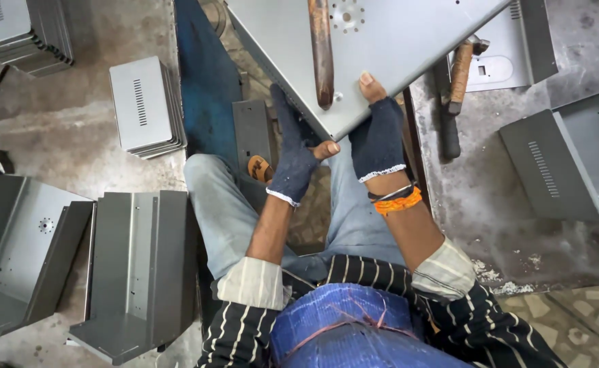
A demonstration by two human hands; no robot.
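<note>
At frame centre we grip the grey sheet-metal panel (408, 41) by its lower corner: left hand (292, 163) beneath, right hand (376, 136) thumb on top. Formed panels already stacked upper left (142, 105).

Both forearms reach forward and converge at the lower corner of a grey metal sheet (381, 48). Left hand (292, 153), in a dark fingerless glove, is closed under that corner, bare fingertips curled at the sheet's edge. Right hand (378, 133), gloved alike, clasps the same corner, thumb pressed on top. Right wrist carries orange and black bands.
</note>
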